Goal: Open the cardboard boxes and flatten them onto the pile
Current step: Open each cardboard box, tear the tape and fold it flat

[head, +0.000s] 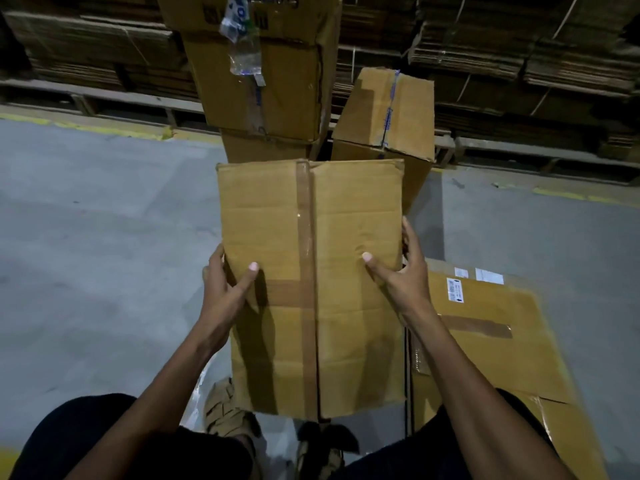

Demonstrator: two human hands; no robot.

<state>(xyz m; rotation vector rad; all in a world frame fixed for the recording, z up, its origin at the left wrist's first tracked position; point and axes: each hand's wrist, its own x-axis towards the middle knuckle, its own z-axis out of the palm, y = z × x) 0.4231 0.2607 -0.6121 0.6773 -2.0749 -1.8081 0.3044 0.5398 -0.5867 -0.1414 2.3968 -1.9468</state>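
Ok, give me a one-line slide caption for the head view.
Both hands, left hand and right hand, grip a taped cardboard box beside the flattened pile.

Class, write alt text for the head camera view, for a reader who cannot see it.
A person holds a taped cardboard box upright between the left hand and the right hand, thumbs on its front face. Flattened cardboard lies on the floor to the right. More boxes stand stacked behind, before pallets of bundled cardboard.
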